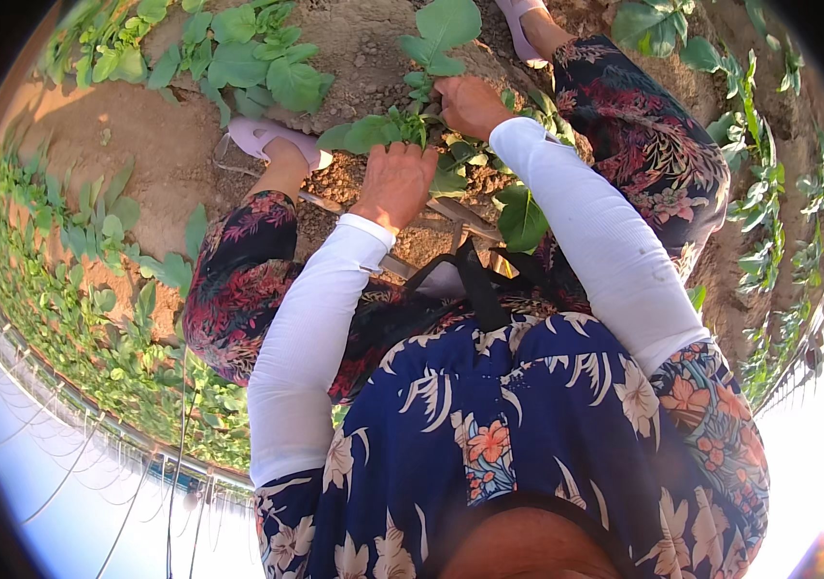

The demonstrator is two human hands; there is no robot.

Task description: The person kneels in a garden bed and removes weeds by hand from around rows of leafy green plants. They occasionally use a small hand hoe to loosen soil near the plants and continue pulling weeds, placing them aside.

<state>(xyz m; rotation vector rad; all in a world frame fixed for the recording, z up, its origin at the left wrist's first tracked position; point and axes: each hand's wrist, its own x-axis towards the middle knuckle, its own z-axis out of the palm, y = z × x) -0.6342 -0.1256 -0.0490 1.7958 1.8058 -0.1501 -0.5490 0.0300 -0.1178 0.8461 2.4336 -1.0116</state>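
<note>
A leafy green plant (412, 123) stands in the soil between my feet. My left hand (399, 177) is at its lower side, fingertips bent against the small leaves and stems; whether they pinch anything is hidden. My right hand (471, 106) is beside the same stem, its fingers curled near the stalk, and what lies inside them cannot be seen. A broad leaf (450, 32) rises above my right hand. Under my wrists are a loose leaf (520, 217) and more foliage on the crumbly soil. White sleeves cover both forearms.
A pale clog (274, 141) is on my foot at left, another (522, 32) at top right. Leafy plants (260, 61) grow at upper left, with more rows (763, 210) at right. A wooden piece (462, 217) and black straps (480, 286) lie near my lap.
</note>
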